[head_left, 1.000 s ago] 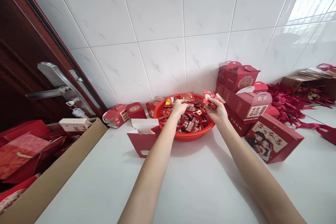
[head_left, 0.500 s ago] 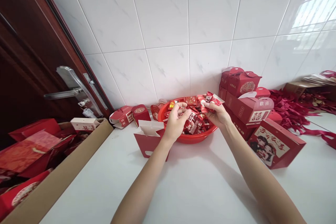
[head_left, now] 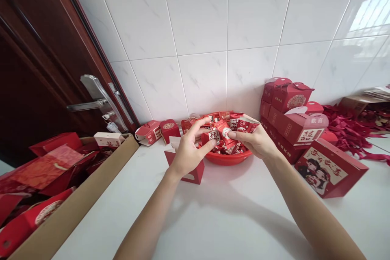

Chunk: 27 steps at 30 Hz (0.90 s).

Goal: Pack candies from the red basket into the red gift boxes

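A red plastic basin [head_left: 228, 159] full of red wrapped candies [head_left: 233, 147] stands before the wall. Over its left side my left hand [head_left: 192, 146] pinches a small red candy packet [head_left: 211, 135] between thumb and fingers. My right hand [head_left: 258, 141], above the basin's right side, is closed on several red candy packets [head_left: 246, 125], its thumb across them. Partly behind my left hand and wrist, an upright red gift box [head_left: 195, 174] has its white-lined top flaps raised.
On the right are stacked red gift boxes [head_left: 282, 118], a larger printed box [head_left: 332, 168] and a heap of dark red ribbons [head_left: 343, 124]. Small red boxes [head_left: 148, 132] sit by the wall at left. A carton [head_left: 100, 183] of red packaging borders the door [head_left: 33, 48].
My left hand has closed on a candy packet and opened out less over the basin. My right hand has come lower and nearer to it. The view has shifted slightly left.
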Available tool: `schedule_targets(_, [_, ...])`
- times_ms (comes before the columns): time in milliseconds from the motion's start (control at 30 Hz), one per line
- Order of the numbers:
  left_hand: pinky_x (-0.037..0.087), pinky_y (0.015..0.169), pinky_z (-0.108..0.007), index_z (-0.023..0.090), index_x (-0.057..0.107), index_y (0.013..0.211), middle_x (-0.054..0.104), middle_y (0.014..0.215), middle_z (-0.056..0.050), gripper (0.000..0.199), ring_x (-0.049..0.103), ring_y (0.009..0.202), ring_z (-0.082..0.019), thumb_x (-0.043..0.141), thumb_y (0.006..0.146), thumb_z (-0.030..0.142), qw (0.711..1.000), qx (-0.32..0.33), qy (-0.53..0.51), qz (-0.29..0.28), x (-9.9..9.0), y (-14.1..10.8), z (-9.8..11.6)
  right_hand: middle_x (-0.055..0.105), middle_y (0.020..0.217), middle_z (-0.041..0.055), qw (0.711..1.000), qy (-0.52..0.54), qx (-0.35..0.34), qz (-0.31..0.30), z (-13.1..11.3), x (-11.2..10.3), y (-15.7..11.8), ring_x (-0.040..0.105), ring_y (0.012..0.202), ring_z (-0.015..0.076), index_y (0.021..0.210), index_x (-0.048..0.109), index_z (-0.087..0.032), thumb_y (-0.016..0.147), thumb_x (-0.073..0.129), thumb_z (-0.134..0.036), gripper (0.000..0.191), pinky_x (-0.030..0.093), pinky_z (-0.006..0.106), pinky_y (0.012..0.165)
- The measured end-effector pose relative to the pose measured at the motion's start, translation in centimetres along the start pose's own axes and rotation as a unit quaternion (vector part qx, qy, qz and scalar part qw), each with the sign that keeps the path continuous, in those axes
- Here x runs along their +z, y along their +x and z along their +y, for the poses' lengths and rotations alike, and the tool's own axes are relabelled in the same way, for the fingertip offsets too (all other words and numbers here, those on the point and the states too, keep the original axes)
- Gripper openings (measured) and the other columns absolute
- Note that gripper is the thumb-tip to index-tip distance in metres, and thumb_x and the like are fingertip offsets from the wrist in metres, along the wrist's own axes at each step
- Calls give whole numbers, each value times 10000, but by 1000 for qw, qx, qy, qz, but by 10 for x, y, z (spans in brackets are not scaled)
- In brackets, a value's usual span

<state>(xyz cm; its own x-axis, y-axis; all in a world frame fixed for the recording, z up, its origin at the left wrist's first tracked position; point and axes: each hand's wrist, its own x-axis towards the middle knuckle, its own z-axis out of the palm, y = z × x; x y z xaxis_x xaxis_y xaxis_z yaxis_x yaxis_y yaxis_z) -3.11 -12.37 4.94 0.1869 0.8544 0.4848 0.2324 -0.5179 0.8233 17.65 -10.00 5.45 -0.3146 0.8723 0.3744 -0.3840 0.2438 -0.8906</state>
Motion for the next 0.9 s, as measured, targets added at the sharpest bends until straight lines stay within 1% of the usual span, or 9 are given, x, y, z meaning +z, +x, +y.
schedule_targets(100, [581,922,-359,228,614,1239,693,1231,-77,400,677,1105,-248,693,851,284,998,9,61,5,4,4,-5,773,849,8,999,-21,-5,29,0,-7,1,725,792,200,918,739,-218,638,928,-262,341,590,327,765])
schedule_targets(200, [546,967,-387,218,656,1134,714,1160,-78,246,672,1098,-256,608,893,201,984,27,176,-14,15,9,-15,774,847,8,996,-52,-29,73,-2,-17,3,725,799,205,912,737,-218,599,948,-272,381,582,319,762])
schedule_targets(267, [532,972,-412,204,677,1129,714,1125,-103,283,675,1069,-271,551,891,119,966,15,253,-51,25,14,-22,774,850,8,992,-67,-45,101,-5,-24,4,725,809,210,926,739,-218,576,958,-280,418,579,324,778])
schedule_targets(367, [501,1001,-460,194,725,1109,670,1220,-153,350,643,1136,-322,567,824,66,937,-12,335,-97,39,23,-29,770,850,7,987,-78,-60,130,-10,-31,5,726,823,218,934,742,-217,564,962,-287,436,577,344,811])
schedule_targets(467, [480,1025,-431,206,788,911,726,1122,-131,285,649,1128,-322,575,777,73,931,-27,318,-177,52,36,-33,769,853,10,982,-87,-74,147,-16,-35,4,728,835,222,931,745,-214,573,957,-290,423,579,361,835])
schedule_targets(567, [501,964,-335,230,781,695,779,856,-58,324,706,946,-256,515,722,49,918,-79,233,-310,66,52,-39,770,843,13,980,-95,-80,156,-20,-37,3,727,829,224,907,745,-213,561,961,-292,415,588,362,822])
schedule_targets(633, [522,885,-296,246,774,651,786,799,-21,337,715,851,-230,508,663,38,906,-105,203,-356,77,63,-47,771,842,12,979,-97,-80,159,-21,-38,2,726,826,221,900,743,-214,554,964,-297,419,591,360,818])
schedule_targets(767, [535,750,-282,244,772,677,786,773,-18,323,708,761,-229,539,583,41,903,-115,206,-358,97,81,-65,768,836,9,978,-108,-81,160,-22,-40,2,723,816,214,888,742,-212,561,960,-299,403,593,344,801])
schedule_targets(900, [523,837,-332,207,750,689,783,853,-86,301,705,885,-286,576,531,20,921,-103,232,-295,105,96,-78,770,855,12,979,-101,-89,155,-22,-44,2,726,838,222,911,737,-214,575,952,-299,408,595,350,823])
